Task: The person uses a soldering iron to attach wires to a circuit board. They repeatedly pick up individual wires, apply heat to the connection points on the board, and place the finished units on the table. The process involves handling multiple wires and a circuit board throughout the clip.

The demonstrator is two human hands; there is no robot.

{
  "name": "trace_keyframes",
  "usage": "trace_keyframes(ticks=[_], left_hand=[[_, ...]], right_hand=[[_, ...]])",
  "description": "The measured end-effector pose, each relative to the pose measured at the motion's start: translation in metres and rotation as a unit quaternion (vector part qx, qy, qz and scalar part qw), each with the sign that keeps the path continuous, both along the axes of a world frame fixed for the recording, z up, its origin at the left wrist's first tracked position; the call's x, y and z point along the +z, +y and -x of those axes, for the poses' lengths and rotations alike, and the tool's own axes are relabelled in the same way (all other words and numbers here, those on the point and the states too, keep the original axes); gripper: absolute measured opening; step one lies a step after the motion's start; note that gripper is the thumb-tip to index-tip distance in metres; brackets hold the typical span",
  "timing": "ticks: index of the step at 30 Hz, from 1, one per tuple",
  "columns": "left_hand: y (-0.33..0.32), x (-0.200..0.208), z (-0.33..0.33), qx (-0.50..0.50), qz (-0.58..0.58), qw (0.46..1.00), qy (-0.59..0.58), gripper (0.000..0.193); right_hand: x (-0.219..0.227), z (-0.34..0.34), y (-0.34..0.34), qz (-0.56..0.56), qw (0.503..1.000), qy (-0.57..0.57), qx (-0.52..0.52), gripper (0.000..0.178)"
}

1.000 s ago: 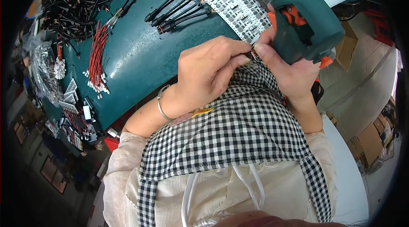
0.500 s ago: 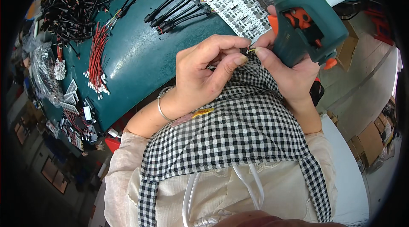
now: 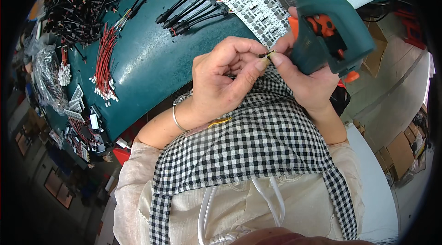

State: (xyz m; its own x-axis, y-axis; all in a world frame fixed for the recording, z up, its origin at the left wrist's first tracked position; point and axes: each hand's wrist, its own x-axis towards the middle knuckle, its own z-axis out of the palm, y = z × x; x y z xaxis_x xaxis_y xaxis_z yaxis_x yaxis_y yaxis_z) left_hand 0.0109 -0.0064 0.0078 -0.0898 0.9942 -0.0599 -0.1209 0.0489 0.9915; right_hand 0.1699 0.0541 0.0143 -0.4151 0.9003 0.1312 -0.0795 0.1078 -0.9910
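My left hand [image 3: 223, 77] is closed, thumb and forefinger pinching a short, thin black and yellow wire [image 3: 267, 55] above the apron. Against the other end of that wire press the thumb and a finger of my right hand [image 3: 306, 84]. The same right hand also holds a dark green gun-shaped tool [image 3: 352, 24] with an orange trigger and orange parts in an opening. Its far end runs out of the top of the view. How the other right fingers wrap the tool is mostly hidden behind it.
White circuit board strips [image 3: 248, 3] lie beyond my hands on the green table [image 3: 147, 56]. Several black cable connectors [image 3: 193, 12] rest beside them. Farther left are red wires with white plugs [image 3: 106, 63], a heap of black cables [image 3: 76, 10] and a plastic bag [image 3: 48, 77].
Both hands have shifted slightly, the right one a little to the left with its tool. The wire between the fingertips has turned, and more black shows now.
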Motion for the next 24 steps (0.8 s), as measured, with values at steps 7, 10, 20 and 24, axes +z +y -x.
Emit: trace_keyframes(ticks=[7, 10, 20, 24], left_hand=[[-0.004, -0.008, -0.002, -0.008, -0.041, 0.998, 0.053, 0.013], [-0.003, -0.009, 0.005, -0.069, -0.081, 0.989, 0.101, 0.013], [0.000, -0.001, 0.004, -0.047, -0.055, 0.997, 0.018, 0.014], [0.001, -0.001, 0.003, -0.040, -0.060, 0.997, -0.006, 0.014]], right_hand=[[-0.002, 0.003, 0.001, -0.029, 1.000, -0.011, 0.002, 0.062], [-0.003, 0.004, -0.002, -0.048, 0.998, -0.042, -0.022, 0.064], [0.002, 0.006, -0.004, 0.021, 0.999, 0.028, -0.029, 0.062], [0.000, 0.004, -0.004, 0.036, 0.999, 0.032, -0.019, 0.061]])
